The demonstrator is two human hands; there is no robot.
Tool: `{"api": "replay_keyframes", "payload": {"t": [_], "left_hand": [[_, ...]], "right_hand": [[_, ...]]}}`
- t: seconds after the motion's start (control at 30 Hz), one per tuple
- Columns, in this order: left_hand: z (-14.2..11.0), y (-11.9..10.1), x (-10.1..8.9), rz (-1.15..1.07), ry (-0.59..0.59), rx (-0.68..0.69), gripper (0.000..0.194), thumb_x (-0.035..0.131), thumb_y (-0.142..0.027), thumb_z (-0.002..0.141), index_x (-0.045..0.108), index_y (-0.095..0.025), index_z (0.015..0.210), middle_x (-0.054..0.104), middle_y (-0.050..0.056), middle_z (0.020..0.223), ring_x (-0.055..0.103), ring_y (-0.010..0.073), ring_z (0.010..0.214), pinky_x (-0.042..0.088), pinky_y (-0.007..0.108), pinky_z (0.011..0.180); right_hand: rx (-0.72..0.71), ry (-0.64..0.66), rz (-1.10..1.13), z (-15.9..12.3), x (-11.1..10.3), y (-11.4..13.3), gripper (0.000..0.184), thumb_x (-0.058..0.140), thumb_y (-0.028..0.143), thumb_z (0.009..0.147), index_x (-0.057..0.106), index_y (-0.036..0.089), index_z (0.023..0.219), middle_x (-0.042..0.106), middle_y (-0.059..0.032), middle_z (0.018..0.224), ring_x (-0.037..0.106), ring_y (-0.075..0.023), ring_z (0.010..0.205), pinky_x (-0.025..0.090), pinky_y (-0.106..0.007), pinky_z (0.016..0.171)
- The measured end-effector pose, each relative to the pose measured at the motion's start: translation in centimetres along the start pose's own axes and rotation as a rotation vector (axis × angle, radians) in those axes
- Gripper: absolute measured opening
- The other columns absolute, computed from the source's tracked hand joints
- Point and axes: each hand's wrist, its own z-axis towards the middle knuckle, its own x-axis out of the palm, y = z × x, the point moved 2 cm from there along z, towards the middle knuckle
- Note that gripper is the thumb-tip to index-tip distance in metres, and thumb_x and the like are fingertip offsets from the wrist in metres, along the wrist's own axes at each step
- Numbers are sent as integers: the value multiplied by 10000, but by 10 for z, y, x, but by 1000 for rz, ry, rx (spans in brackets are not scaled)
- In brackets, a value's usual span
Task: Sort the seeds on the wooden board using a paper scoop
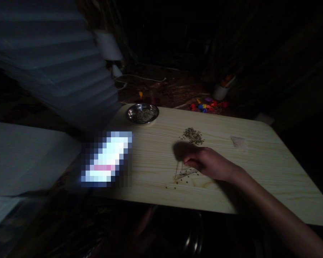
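My right hand [208,163] reaches over the wooden tabletop from the lower right, its fingers closed in a pinch. Whatever they hold, if anything, is too small or hidden to make out. Just below the fingertips lies a clear, triangular flat piece [183,173], with several dark seeds on and around it. A pile of seeds [193,136] sits just beyond the hand. My left hand [144,225] shows faintly in the dark below the table's front edge, and its fingers cannot be read. More seeds lie in a shiny metal bowl [142,122] at the far left.
A lit, pixelated screen [107,157] stands at the table's left side. A small clear sheet or packet [239,143] lies on the right of the table [271,179]. Beyond are colourful small items [208,105] and a white pot [220,93]. Pale corrugated sheeting [56,64] rises left.
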Motion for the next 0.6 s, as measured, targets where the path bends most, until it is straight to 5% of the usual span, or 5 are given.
{"api": "replay_keyframes", "payload": {"t": [0.6], "left_hand": [[7, 6, -1, -4, -21, 30, 356, 544, -369, 882, 536, -235, 1212, 508, 73, 1329, 518, 251, 1157, 416, 484, 974]], "right_hand": [[84, -227, -135, 1, 8, -7, 176, 462, 238, 886, 636, 214, 887, 618, -35, 887, 579, -174, 820, 413, -307, 719]]}}
